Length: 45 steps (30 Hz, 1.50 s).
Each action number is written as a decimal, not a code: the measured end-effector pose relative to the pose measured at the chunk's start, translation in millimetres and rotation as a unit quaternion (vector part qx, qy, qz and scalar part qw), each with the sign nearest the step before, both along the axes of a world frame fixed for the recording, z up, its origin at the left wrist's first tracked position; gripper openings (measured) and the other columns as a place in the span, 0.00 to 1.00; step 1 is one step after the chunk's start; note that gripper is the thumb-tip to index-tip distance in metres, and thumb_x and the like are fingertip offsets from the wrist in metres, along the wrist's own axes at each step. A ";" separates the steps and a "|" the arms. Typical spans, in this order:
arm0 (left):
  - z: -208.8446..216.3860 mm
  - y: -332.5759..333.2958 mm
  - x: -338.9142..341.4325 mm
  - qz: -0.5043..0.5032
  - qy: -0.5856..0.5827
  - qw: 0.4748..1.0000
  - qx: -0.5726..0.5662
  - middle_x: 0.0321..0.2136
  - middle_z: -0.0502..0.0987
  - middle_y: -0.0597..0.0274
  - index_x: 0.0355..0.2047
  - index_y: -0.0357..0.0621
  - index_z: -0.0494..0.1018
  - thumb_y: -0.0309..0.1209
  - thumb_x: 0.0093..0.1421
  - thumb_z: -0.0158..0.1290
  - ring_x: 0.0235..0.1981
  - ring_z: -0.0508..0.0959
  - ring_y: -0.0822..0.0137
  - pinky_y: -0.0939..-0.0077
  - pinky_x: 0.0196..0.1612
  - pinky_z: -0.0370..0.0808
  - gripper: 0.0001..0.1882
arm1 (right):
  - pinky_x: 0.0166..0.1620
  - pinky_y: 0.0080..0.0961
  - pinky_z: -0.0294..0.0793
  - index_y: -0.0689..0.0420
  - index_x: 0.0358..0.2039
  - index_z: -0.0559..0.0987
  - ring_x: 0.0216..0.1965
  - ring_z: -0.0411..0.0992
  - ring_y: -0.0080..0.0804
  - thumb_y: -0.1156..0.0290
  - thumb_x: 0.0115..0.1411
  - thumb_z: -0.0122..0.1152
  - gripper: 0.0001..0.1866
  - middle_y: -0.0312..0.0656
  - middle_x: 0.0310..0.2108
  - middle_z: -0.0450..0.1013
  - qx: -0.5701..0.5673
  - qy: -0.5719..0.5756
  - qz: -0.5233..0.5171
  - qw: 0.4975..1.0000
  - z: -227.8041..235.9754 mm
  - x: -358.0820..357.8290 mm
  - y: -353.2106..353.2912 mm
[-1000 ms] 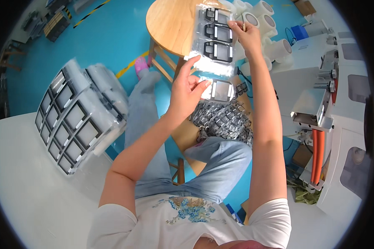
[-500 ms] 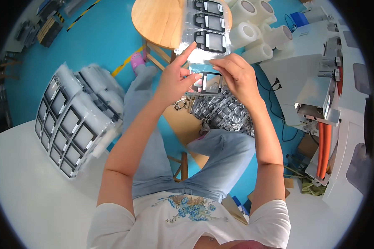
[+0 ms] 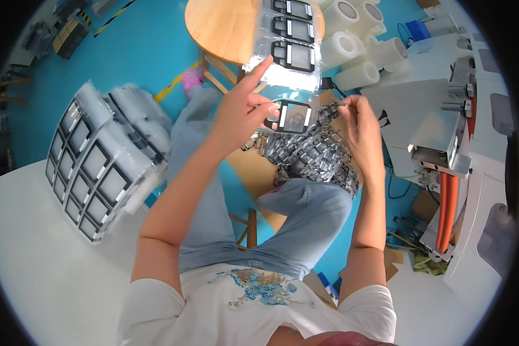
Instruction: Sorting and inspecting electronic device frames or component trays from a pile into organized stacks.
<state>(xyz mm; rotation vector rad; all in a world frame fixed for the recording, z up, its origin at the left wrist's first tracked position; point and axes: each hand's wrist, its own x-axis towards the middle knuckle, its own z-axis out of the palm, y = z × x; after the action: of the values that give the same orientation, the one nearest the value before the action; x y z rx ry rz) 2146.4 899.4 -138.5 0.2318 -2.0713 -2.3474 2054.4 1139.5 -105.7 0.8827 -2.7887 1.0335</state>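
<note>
A strip of clear film carrying black frame-shaped pieces with pale windows (image 3: 293,56) runs over the stool's edge toward me. My left hand (image 3: 242,112) grips the strip's near end, its thumb pressed on the lowest black frame piece (image 3: 294,117) and its index finger stretched along the film's edge. To the right, apart from the strip, my right hand (image 3: 360,124) is closed with fingertips pinched together. Small dark pieces show beside those fingertips; whether they are held or lie on the pile behind, I cannot tell. Below is a heap of small black and clear cut pieces (image 3: 311,158).
The round wooden stool (image 3: 219,29) stands ahead. Stacked film sheets with black frames (image 3: 89,173) rest on the white table (image 3: 34,230) at left. Several film rolls (image 3: 357,75) stand at the far right, near a white machine with orange tubes (image 3: 447,210).
My right hand has left the film strip and moved right and slightly nearer, beside the heap. The left hand stays on the strip.
</note>
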 end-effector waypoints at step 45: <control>-8.4 -1.6 -13.9 -0.064 -0.040 0.995 0.058 0.20 0.76 0.68 0.72 0.54 0.46 0.22 0.62 0.51 0.24 0.80 0.75 0.80 0.30 0.80 0.41 | 0.36 0.34 0.71 0.56 0.38 0.82 0.32 0.73 0.40 0.77 0.45 0.56 0.17 0.39 0.27 0.71 0.190 0.253 0.126 0.940 28.2 -5.7 -39.7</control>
<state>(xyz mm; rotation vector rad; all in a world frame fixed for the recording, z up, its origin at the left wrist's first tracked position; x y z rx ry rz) 2132.5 897.8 -146.9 0.2016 -2.0433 -2.5778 2048.7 1099.8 -77.5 1.3476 -2.4922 0.2082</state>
